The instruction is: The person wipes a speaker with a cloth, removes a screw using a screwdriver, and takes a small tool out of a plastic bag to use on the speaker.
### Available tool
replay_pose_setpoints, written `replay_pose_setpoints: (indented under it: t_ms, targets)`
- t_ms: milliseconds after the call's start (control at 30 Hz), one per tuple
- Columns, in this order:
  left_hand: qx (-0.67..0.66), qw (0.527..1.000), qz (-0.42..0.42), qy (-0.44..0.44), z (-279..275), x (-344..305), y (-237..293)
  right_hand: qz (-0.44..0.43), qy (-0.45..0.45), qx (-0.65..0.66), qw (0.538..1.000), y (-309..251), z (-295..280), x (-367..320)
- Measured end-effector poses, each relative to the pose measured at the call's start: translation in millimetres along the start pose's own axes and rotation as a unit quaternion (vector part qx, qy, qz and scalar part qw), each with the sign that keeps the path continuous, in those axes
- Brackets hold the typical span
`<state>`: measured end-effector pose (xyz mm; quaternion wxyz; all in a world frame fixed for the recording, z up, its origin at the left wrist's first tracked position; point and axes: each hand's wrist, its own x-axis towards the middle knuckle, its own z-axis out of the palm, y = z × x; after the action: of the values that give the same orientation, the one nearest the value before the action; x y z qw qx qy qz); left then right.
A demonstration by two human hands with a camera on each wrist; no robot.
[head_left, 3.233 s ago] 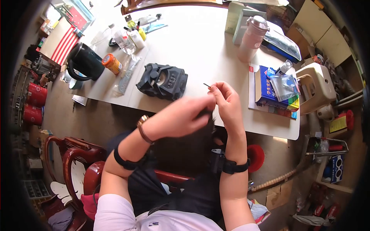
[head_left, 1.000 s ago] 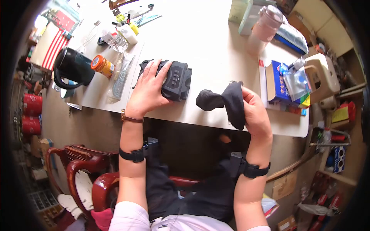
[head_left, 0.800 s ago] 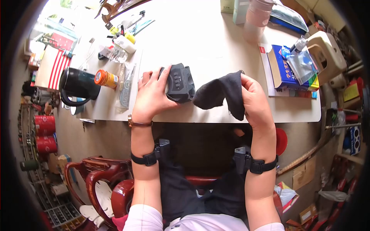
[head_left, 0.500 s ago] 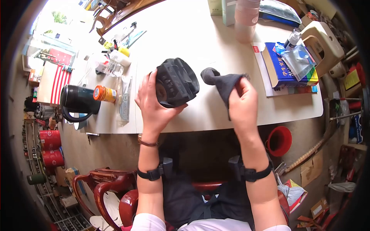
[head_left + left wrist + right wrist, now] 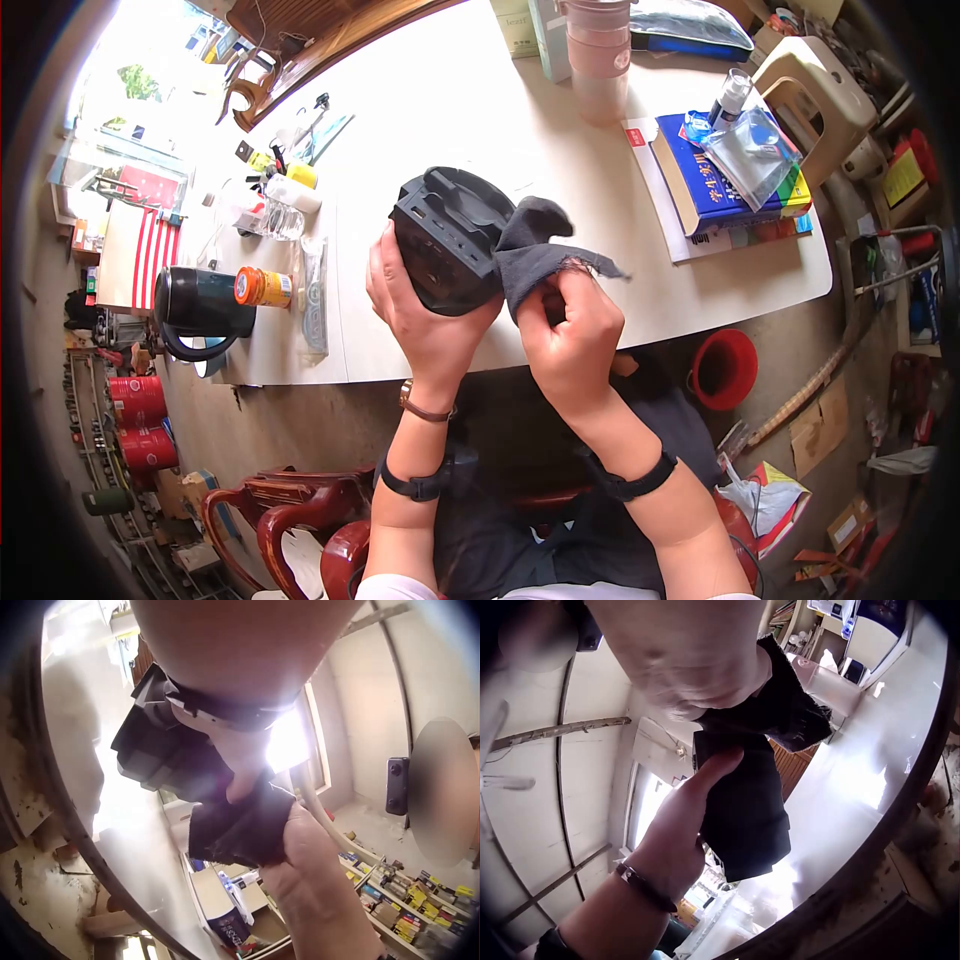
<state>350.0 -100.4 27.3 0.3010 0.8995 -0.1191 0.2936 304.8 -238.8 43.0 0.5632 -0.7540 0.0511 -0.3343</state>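
Observation:
My left hand (image 5: 425, 325) grips a black portable speaker (image 5: 445, 240) with buttons along one face, tilted up over the front of the table. A dark cloth (image 5: 535, 245) with frayed edges is pinched in my right hand (image 5: 575, 335), its folds against the speaker's right side. In the left wrist view, the cloth (image 5: 240, 825) overlaps the speaker (image 5: 172, 754) near my left thumb. From the right wrist, my left thumb lies along the speaker's near face (image 5: 742, 802), and the cloth (image 5: 799, 712) bunches under my right hand (image 5: 697, 671).
A black kettle (image 5: 205, 305) and an orange-lidded jar (image 5: 262, 287) stand at the left. To the right, a thick blue book (image 5: 690, 195) carries a plastic pouch and a small bottle. A pink tumbler (image 5: 598, 70) stands behind. A red bin (image 5: 723, 370) is below the table's front edge.
My left hand, first on top of the speaker, has picked it up and tilted it. My right hand has brought the cloth leftward against it. The head view has shifted.

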Motion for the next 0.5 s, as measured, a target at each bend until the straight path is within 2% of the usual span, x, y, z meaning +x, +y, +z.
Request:
replay_pose_setpoints:
  t_ms: [167, 333, 367, 433, 500]
  targets:
    - [-0.018, 0.999, -0.021, -0.037, 0.6, -3.6, -0.9, -0.043, -0.030, -0.054, 0.997, 8.3, -8.1, 1.8]
    - [0.012, 1.000, 0.027, -0.008, -1.3, -4.2, -0.5, -0.113, -0.081, -0.127, 0.982, 12.2, -12.8, 3.4]
    - [0.013, 0.999, 0.028, -0.009, -3.3, -3.2, 1.4, -0.112, -0.080, -0.127, 0.982, 11.4, -14.7, 4.8]
    - [0.005, 0.996, 0.082, -0.019, -8.1, 0.3, 6.0, -0.110, -0.071, -0.126, 0.983, 8.0, -18.7, 8.0]
    - [0.006, 0.996, 0.085, -0.013, -9.6, 0.9, 6.0, -0.116, -0.085, -0.128, 0.981, 9.7, -20.8, 8.1]
